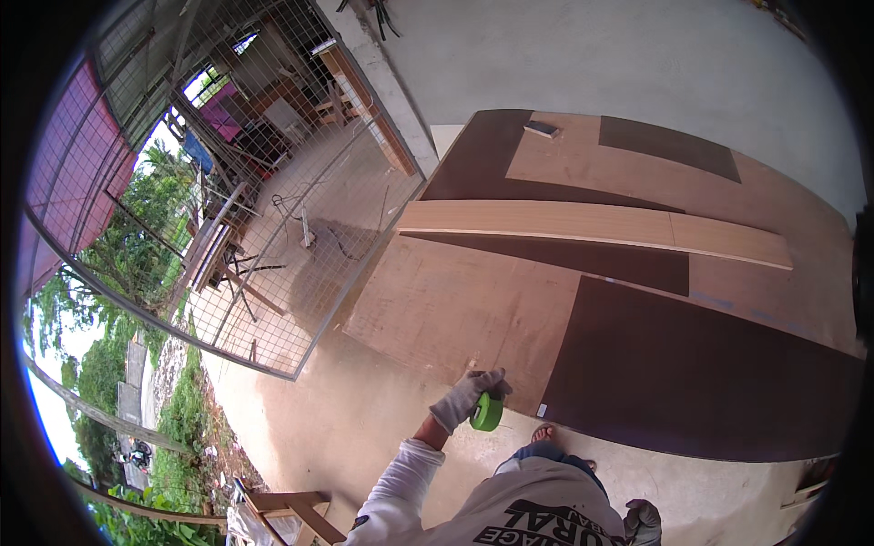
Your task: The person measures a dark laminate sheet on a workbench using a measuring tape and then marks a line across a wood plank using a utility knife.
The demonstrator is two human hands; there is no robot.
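My left hand point(464, 400), in a grey work glove, is closed round a bright green, rounded case point(487, 414) that looks like a tape measure. It hovers by the near edge of a large low surface of brown plywood point(455, 305). Beside my body at the lower edge hangs my right hand point(643, 522), also gloved in grey. Its fingers are partly hidden, and I cannot tell whether it holds anything. Across the plywood lies a long pale wooden board point(583, 222) with a thin line across it. A dark brown panel point(692, 373) covers the near right part.
More dark panels point(669, 146) lie toward the grey wall point(637, 55), near a small dark block point(542, 129). A wire mesh gate point(300, 273) stands at the left. Behind me at lower left is a wooden frame point(300, 511). My foot point(543, 433) is close to the panel edge.
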